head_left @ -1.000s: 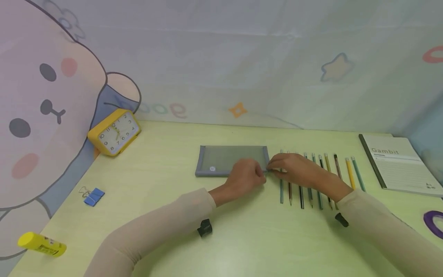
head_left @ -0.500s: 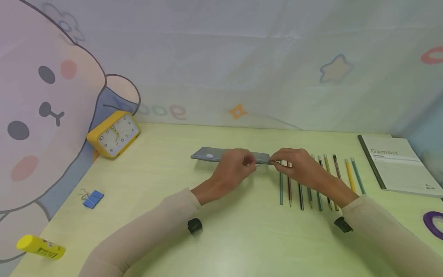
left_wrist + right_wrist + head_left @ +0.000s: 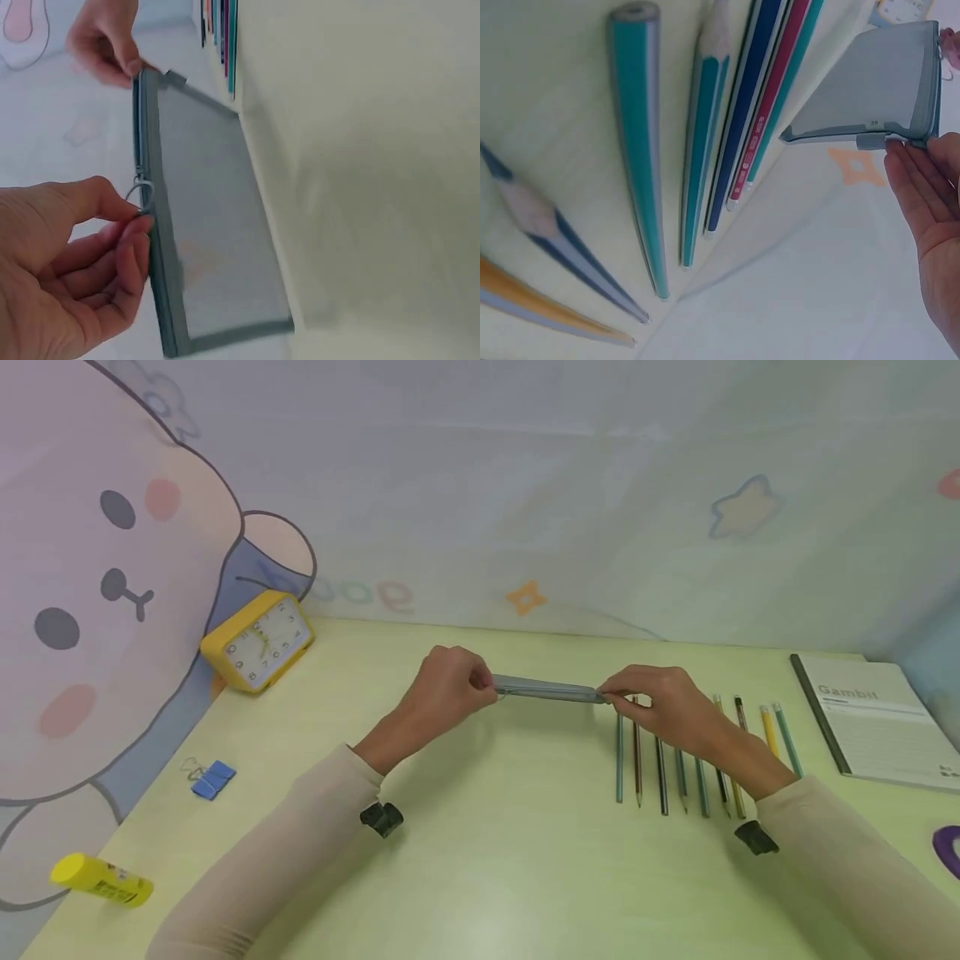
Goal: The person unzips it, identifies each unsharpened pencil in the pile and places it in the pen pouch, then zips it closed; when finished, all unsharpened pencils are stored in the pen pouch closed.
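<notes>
A flat grey zip pouch (image 3: 547,688) with see-through sides is held upright at the back middle of the table, its zipped edge up. My left hand (image 3: 442,691) pinches the zipper's ring pull (image 3: 145,196) between thumb and index finger, part of the way along that edge. At the pouch's right end, the fingers and thumb of my right hand (image 3: 666,703) pinch the top corner by a small tab (image 3: 871,141). In the left wrist view the pouch's bottom edge (image 3: 264,206) is close to the tabletop; I cannot tell whether it touches.
Several pencils (image 3: 662,781) lie in a row below and right of my right hand. A notebook (image 3: 873,718) and purple tape roll (image 3: 948,850) are farther right. To the left are a yellow clock (image 3: 258,642), a blue binder clip (image 3: 213,779) and a yellow glue stick (image 3: 103,880).
The pouch lay flat on the table and has been tipped up on edge. My left hand has slid left with the ring pull, away from my right hand, which keeps hold of the corner.
</notes>
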Motion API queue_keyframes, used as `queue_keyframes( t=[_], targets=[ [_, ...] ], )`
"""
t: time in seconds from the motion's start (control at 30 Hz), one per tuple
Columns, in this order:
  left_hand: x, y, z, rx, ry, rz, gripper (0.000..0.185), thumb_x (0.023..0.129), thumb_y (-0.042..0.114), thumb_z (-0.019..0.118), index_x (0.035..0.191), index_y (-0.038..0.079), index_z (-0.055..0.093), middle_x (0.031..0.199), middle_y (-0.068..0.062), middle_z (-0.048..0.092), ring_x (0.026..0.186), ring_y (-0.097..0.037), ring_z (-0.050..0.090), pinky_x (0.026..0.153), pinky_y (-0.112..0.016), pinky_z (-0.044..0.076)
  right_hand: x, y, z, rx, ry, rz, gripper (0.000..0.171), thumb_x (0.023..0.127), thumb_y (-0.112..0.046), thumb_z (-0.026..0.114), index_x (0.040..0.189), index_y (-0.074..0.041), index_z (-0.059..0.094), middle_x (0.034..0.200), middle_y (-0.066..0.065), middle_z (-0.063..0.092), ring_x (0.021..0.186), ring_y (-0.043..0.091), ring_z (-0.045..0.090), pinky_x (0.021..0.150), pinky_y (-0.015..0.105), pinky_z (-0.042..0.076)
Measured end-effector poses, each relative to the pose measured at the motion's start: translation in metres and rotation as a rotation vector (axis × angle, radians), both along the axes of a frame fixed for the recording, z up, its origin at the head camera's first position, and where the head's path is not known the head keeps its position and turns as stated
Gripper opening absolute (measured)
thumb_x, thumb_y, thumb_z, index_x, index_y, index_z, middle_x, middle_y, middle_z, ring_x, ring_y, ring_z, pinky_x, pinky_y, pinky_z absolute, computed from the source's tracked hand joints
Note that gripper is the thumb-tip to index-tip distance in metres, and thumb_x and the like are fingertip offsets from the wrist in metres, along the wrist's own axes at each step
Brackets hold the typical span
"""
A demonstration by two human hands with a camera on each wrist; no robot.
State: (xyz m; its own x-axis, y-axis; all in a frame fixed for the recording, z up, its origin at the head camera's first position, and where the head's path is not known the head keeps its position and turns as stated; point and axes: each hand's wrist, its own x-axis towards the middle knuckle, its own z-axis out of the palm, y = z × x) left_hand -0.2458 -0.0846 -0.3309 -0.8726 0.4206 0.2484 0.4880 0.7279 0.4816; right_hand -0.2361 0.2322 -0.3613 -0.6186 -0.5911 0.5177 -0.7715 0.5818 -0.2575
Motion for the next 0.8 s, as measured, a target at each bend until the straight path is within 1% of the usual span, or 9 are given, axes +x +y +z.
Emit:
queue_keyframes(
  t=[0.07, 0.17, 0.3, 0.37, 0.43, 0.5, 0.6, 0.7, 0.8],
  targets=[
    [-0.003, -0.01, 0.004, -0.03, -0.02, 0.033, 0.01, 0.087, 0.007, 0.071, 0.08, 0.007, 0.078, 0.079, -0.005, 0.076, 0.065, -0.014, 0.065, 0.061, -0.025, 0.054, -0.002, 0.001, 0.002, 0.012, -0.009, -0.01, 0.023, 0.086, 0.004, 0.076, 0.104, -0.009, 0.075, 0.099, 0.0, 0.075, 0.086, 0.015, 0.073, 0.067, 0.032, 0.062],
    [-0.007, -0.027, 0.009, -0.079, -0.051, 0.083, 0.011, 0.086, 0.006, 0.071, 0.078, 0.005, 0.079, 0.077, -0.007, 0.075, 0.061, -0.015, 0.061, 0.057, -0.025, 0.05, -0.003, 0.004, 0.003, 0.03, -0.058, -0.034, 0.021, 0.088, 0.002, 0.074, 0.105, -0.009, 0.075, 0.101, 0.001, 0.075, 0.09, 0.017, 0.074, 0.072, 0.036, 0.064],
    [-0.015, -0.053, 0.012, -0.141, -0.064, 0.154, 0.011, 0.086, 0.005, 0.072, 0.078, 0.004, 0.079, 0.078, -0.009, 0.076, 0.064, -0.019, 0.063, 0.059, -0.03, 0.053, -0.004, 0.007, 0.003, 0.046, -0.104, -0.066, 0.02, 0.09, 0.0, 0.073, 0.106, -0.01, 0.075, 0.103, 0.001, 0.075, 0.092, 0.018, 0.074, 0.076, 0.042, 0.064],
    [-0.017, -0.063, 0.012, -0.149, -0.072, 0.178, 0.012, 0.087, 0.005, 0.071, 0.078, 0.005, 0.079, 0.08, -0.01, 0.076, 0.066, -0.02, 0.064, 0.062, -0.032, 0.054, -0.004, 0.008, 0.002, 0.043, -0.109, -0.084, 0.02, 0.09, 0.0, 0.073, 0.107, -0.011, 0.075, 0.103, 0.001, 0.075, 0.092, 0.018, 0.074, 0.075, 0.042, 0.063],
    [-0.02, -0.069, 0.011, -0.138, -0.075, 0.194, 0.012, 0.086, 0.007, 0.071, 0.078, 0.005, 0.079, 0.079, -0.009, 0.076, 0.066, -0.021, 0.064, 0.062, -0.033, 0.054, -0.003, 0.008, 0.002, 0.033, -0.102, -0.1, 0.019, 0.09, -0.001, 0.073, 0.106, -0.011, 0.075, 0.102, 0.001, 0.076, 0.091, 0.018, 0.074, 0.074, 0.042, 0.063],
    [-0.022, -0.073, 0.01, -0.096, -0.069, 0.197, 0.012, 0.085, 0.008, 0.07, 0.077, 0.006, 0.079, 0.077, -0.008, 0.076, 0.064, -0.02, 0.064, 0.06, -0.03, 0.052, -0.003, 0.007, 0.002, 0.01, -0.095, -0.114, 0.018, 0.09, -0.001, 0.073, 0.106, -0.01, 0.076, 0.101, 0.001, 0.076, 0.089, 0.019, 0.075, 0.073, 0.042, 0.063],
    [-0.021, -0.075, 0.009, -0.04, -0.055, 0.187, 0.011, 0.085, 0.012, 0.072, 0.077, 0.008, 0.08, 0.075, -0.006, 0.076, 0.064, -0.018, 0.064, 0.058, -0.027, 0.051, -0.004, 0.006, 0.001, -0.02, -0.095, -0.126, 0.016, 0.091, -0.001, 0.072, 0.105, -0.008, 0.076, 0.1, 0.004, 0.077, 0.088, 0.021, 0.075, 0.075, 0.045, 0.064],
    [-0.017, -0.075, 0.007, 0.0, -0.074, 0.141, 0.01, 0.086, 0.014, 0.075, 0.08, 0.009, 0.081, 0.077, -0.004, 0.077, 0.066, -0.017, 0.066, 0.059, -0.028, 0.053, -0.006, 0.005, 0.0, -0.044, -0.131, -0.133, 0.015, 0.093, -0.003, 0.071, 0.106, -0.007, 0.076, 0.101, 0.006, 0.077, 0.089, 0.023, 0.076, 0.077, 0.046, 0.064],
    [-0.012, -0.066, 0.002, -0.011, -0.079, 0.078, 0.008, 0.087, 0.013, 0.076, 0.083, 0.008, 0.081, 0.079, -0.005, 0.077, 0.068, -0.015, 0.069, 0.063, -0.03, 0.057, -0.005, 0.004, 0.001, -0.056, -0.172, -0.139, 0.015, 0.095, -0.005, 0.069, 0.108, -0.007, 0.075, 0.102, 0.006, 0.077, 0.091, 0.025, 0.076, 0.079, 0.045, 0.064]
  ],
)
